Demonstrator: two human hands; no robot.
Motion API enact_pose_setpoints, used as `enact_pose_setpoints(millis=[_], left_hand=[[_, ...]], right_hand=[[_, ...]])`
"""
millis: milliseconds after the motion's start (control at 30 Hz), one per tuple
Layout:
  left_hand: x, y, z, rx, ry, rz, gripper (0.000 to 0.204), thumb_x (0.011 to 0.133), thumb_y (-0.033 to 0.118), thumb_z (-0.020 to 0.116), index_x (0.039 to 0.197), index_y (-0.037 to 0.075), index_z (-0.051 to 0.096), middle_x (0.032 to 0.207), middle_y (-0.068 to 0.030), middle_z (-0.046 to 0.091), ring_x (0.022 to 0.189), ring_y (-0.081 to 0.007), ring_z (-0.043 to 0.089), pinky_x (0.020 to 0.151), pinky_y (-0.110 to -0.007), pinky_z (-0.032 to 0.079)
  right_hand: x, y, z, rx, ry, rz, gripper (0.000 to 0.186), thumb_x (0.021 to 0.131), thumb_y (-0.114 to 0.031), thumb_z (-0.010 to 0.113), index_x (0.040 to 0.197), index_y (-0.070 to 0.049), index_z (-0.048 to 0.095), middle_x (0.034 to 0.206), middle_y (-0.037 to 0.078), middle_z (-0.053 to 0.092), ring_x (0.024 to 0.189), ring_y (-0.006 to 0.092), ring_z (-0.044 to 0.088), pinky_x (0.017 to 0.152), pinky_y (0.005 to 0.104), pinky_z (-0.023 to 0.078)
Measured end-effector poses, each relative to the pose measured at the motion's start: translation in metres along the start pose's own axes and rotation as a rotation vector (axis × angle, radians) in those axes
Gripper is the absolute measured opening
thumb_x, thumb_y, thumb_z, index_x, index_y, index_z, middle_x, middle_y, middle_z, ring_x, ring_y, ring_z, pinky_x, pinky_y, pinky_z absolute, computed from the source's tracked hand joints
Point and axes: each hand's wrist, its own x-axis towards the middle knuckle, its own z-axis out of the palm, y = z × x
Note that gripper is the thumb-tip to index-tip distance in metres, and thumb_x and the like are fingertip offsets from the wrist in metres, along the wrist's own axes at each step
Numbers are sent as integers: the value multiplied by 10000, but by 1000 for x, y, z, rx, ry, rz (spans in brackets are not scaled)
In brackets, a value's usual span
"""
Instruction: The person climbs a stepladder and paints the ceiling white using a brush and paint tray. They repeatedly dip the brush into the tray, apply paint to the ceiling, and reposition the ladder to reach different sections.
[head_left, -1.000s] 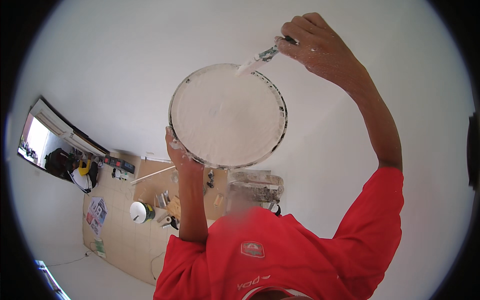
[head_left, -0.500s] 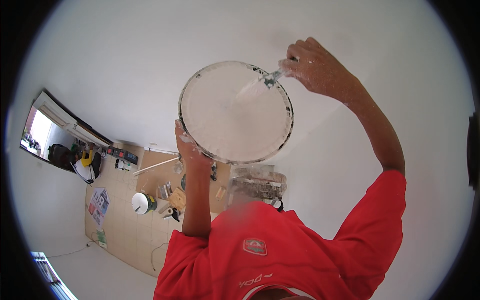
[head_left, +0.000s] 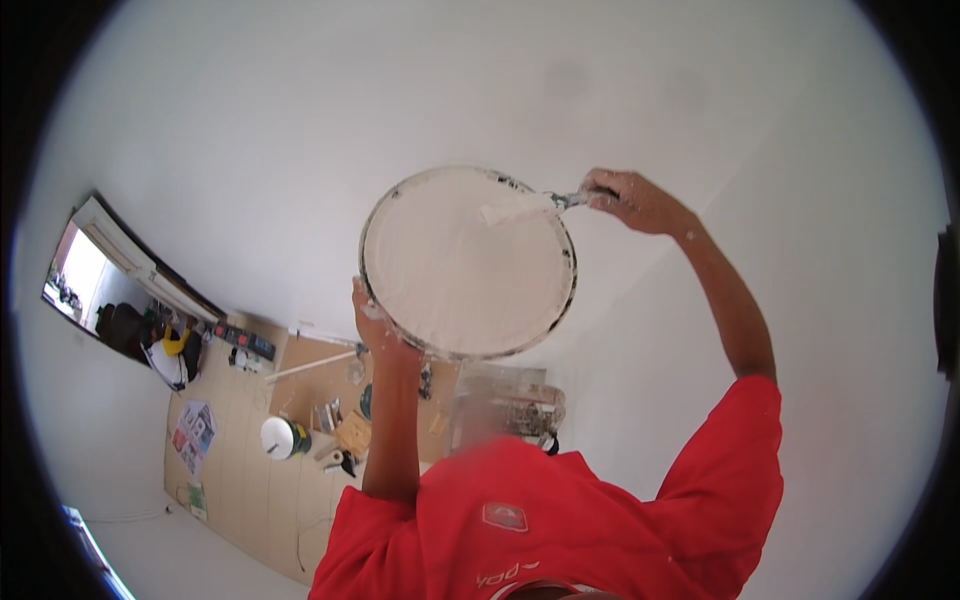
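Observation:
A round container (head_left: 466, 262), its top a wide disc of off-white paste inside a dark, smeared rim, is held up in front of me. My left hand (head_left: 376, 322), streaked with white, grips its lower left edge. At the upper right, my right hand (head_left: 632, 204) is closed round the handle of a flat, paste-coated tool (head_left: 518, 208), either a brush or a scraper; I cannot make out which. The tool's whitened end lies over the paste near the upper right part of the rim.
Below left are a brown floor sheet (head_left: 300, 375) with tools and offcuts, a white bucket (head_left: 283, 438), a printed sheet (head_left: 193, 437) and a stained grey tray (head_left: 508, 410). Another person (head_left: 172, 360) crouches by a doorway (head_left: 90, 260). White walls surround me.
My right hand has come down with the tool, whose end now reaches further in over the paste at a flatter angle. The container has shifted slightly, most recently downward in the view.

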Motion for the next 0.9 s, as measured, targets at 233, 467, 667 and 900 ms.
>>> enact_pose_setpoints(millis=[233,467,667,900], left_hand=[[-40,1,18,76,-127,93,597,1012,452,293,1430,61,463,1408,-151,544,1226,-333,578,1022,-502,488],[-71,54,133,-135,107,10,612,1014,489,284,1433,68,431,1446,-150,475,1258,-361,505,1026,-521,446],[-44,24,153,-55,34,84,648,998,523,297,1450,72,410,1451,-162,457,1259,-365,501,1015,-525,452],[-80,-64,108,-11,9,261,606,999,458,323,1406,25,446,1356,-195,543,1171,-375,596,933,-524,544]], right_hand=[[-31,23,-39,473,267,-10,162,1021,-184,515,1058,-34,565,817,-5,505,741,94,465,714,266,423],[5,-59,-310,655,908,-139,195,999,-199,541,1018,-5,541,780,39,574,641,99,534,565,270,439],[81,-13,-441,703,1145,-295,203,957,-162,552,1016,24,496,727,69,570,529,106,511,444,275,398],[85,52,-421,672,1215,-245,128,952,-109,550,965,0,484,731,65,550,531,99,494,443,268,399]])
